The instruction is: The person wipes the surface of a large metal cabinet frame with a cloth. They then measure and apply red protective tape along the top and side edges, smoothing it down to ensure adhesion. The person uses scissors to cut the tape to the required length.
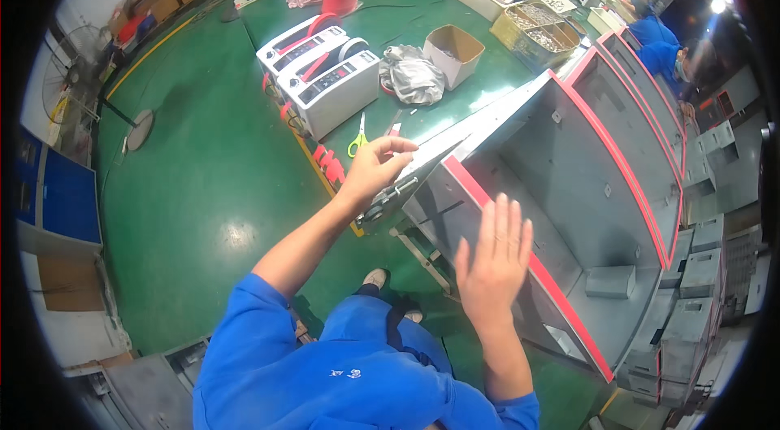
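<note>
A grey metal cabinet frame (561, 154) with red strips along its edges lies at a slant before me. My right hand (494, 263) lies flat, fingers stretched out, over the red strip (561, 300) on its near edge. Beyond that strip's upper end, my left hand (382, 170) is raised with thumb and forefinger brought close together at the tips. Anything between them is too small to make out. Green-handled scissors (357, 142) rest on the green tabletop just past the left hand. Short red strip pieces (329, 163) hang at the table's edge.
Two white tape dispensers (337, 89) stand left on the table, beside a crumpled grey cloth (413, 74) and an open cardboard box (455, 56). Bins of small parts (544, 36) lie farther back. Another person in blue (662, 52) works at far right. Grey metal boxes (686, 332) are stacked right.
</note>
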Motion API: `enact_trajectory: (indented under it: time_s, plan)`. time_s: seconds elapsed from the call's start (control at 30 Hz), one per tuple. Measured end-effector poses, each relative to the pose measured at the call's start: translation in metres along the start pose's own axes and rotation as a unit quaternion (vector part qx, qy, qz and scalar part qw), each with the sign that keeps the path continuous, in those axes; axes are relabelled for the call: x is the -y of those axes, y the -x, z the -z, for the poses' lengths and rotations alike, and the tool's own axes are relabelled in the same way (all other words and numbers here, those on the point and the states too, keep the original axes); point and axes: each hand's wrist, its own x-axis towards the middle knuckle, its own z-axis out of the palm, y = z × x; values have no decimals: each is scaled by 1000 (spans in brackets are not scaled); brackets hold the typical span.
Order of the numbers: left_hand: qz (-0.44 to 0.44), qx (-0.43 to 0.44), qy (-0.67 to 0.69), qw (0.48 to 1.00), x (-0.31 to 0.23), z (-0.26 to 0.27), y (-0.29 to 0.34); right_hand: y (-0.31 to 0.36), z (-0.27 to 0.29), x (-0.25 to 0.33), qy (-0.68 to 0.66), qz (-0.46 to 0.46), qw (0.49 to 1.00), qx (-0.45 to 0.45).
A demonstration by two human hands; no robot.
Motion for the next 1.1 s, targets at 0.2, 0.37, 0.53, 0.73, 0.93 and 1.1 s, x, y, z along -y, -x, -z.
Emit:
enact_trajectory:
  time_s: [0.2,0.37,0.53,0.73,0.93,1.1]
  plan:
    - [-148,-56,-107,982,-16,-22,9,-46,-50,15,-63,12,993,-101]
    - [-437,15,-307,846,-33,-34,9,-30,-47,21,-116,-19,979,-164]
    - [-532,152,-403,729,-25,-38,-17,53,7,-38,5,-116,983,-143]
    - [-528,222,-420,704,-42,-70,-22,135,52,-81,89,-193,970,-116]
    - [-501,234,-457,697,-42,-75,-24,226,99,-136,148,-289,944,-66]
    - [-480,235,-464,707,-40,-81,-26,300,132,-181,260,-379,884,-84]
